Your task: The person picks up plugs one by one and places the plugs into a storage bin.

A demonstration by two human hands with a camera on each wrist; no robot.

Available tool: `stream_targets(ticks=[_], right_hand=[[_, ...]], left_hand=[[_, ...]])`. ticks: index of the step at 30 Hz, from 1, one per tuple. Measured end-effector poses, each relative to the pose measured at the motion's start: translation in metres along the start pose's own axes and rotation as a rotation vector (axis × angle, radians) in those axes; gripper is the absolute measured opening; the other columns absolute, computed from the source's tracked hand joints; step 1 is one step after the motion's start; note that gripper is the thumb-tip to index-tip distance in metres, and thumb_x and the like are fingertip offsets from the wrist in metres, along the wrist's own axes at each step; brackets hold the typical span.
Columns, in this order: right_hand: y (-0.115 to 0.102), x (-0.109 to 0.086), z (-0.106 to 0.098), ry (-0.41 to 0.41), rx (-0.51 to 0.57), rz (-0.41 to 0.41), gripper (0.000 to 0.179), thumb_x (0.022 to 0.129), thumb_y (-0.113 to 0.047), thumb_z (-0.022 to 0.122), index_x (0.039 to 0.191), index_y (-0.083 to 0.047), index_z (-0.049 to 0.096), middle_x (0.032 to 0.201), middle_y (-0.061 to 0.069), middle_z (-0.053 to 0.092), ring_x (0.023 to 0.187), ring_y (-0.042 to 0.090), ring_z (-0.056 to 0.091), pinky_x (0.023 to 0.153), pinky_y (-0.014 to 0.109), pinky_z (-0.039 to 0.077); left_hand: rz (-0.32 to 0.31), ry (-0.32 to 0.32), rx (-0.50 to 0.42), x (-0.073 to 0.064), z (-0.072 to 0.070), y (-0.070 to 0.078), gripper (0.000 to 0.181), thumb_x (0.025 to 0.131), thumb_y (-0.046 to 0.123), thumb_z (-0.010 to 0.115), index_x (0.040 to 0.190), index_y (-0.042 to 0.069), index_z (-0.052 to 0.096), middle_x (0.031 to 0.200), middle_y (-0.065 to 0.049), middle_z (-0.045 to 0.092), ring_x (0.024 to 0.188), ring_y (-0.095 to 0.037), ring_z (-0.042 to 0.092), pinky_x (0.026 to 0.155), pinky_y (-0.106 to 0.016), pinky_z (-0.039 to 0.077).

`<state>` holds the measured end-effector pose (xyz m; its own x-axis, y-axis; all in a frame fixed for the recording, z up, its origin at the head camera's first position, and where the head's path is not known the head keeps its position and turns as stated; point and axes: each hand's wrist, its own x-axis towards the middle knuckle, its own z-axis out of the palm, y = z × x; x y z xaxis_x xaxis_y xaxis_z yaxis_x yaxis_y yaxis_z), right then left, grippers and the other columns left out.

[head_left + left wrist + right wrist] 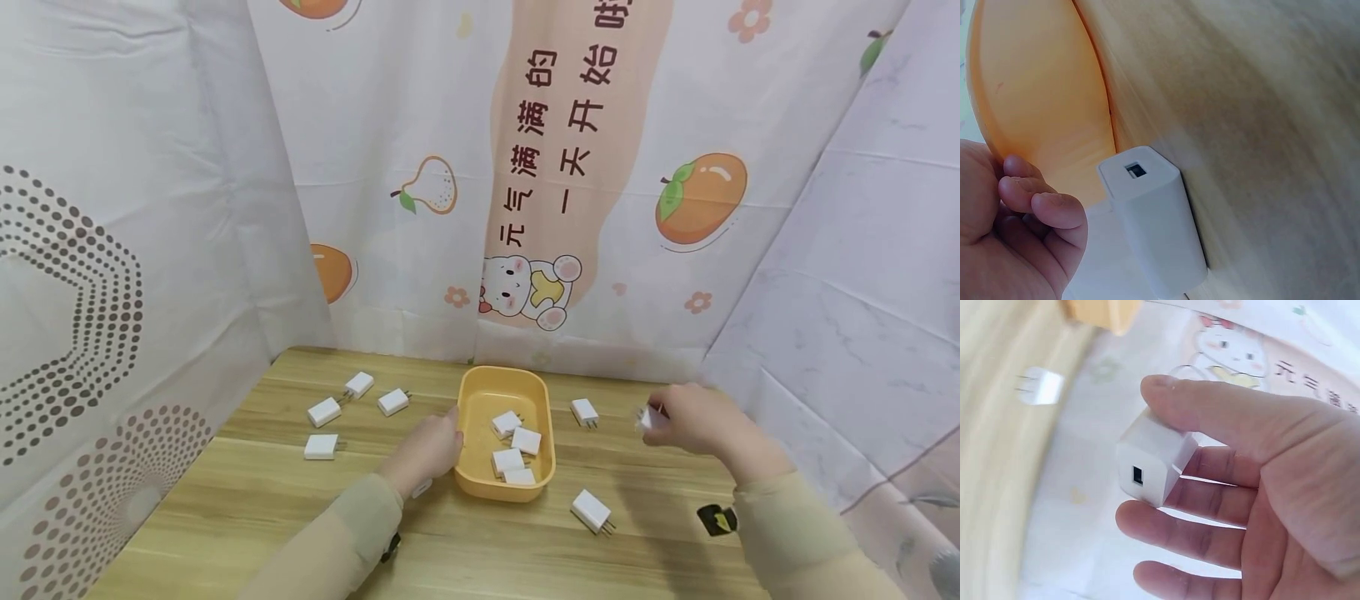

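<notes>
My right hand pinches a white USB charger between thumb and fingers, right of the yellow plastic bin. The charger's port faces the right wrist camera. At the bin's left rim is my left hand, its fingers curled against the outer wall. A white charger lies on the table beside that hand, mostly hidden under the wrist in the head view. Inside the bin are several white chargers, gathered toward its near half.
Left of the bin lie several white chargers on the wooden table. To its right are two more, a far charger and a near charger. A printed curtain hangs behind the table; pale cloth hangs along the right.
</notes>
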<state>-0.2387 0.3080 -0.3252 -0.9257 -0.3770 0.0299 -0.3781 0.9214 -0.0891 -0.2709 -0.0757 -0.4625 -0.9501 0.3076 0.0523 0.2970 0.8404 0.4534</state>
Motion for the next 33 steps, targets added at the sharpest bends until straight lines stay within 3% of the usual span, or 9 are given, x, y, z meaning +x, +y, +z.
stream_targets(ticks=[6,15,27,33], right_hand=[[-0.015,0.006,-0.023,0.001,0.042,-0.008,0.027,0.079,-0.03,0.084,0.076,-0.02,0.06,0.067,-0.005,0.048,0.062,0.013,0.044,0.056,0.033,0.035],[-0.022,0.009,-0.02,-0.042,0.009,0.021,0.025,0.08,-0.034,0.084,0.085,-0.02,0.065,0.072,-0.006,0.054,0.065,0.014,0.048,0.058,0.034,0.038],[-0.032,0.027,-0.015,-0.032,0.027,-0.013,0.027,0.08,-0.032,0.084,0.078,-0.02,0.06,0.071,-0.005,0.053,0.066,0.015,0.049,0.059,0.034,0.039],[-0.039,0.043,-0.01,0.02,0.027,-0.014,0.026,0.078,-0.033,0.087,0.09,-0.017,0.071,0.08,-0.004,0.06,0.073,0.016,0.053,0.064,0.037,0.044]], left_hand=[[-0.021,-0.012,-0.022,-0.001,-0.001,0.002,0.056,0.105,0.017,0.053,0.152,-0.009,0.037,0.12,-0.024,0.066,0.067,-0.015,0.058,0.062,-0.03,0.051],[-0.018,-0.015,-0.038,-0.002,-0.002,0.003,0.056,0.105,0.015,0.054,0.152,-0.01,0.035,0.111,-0.022,0.068,0.059,-0.013,0.055,0.053,-0.028,0.048],[-0.004,-0.003,-0.014,-0.002,-0.003,0.002,0.055,0.105,0.016,0.055,0.149,-0.011,0.039,0.124,-0.027,0.065,0.083,-0.02,0.063,0.076,-0.037,0.055],[0.0,-0.005,-0.01,-0.002,-0.003,0.003,0.055,0.105,0.016,0.055,0.149,-0.011,0.039,0.124,-0.027,0.065,0.083,-0.02,0.064,0.077,-0.037,0.056]])
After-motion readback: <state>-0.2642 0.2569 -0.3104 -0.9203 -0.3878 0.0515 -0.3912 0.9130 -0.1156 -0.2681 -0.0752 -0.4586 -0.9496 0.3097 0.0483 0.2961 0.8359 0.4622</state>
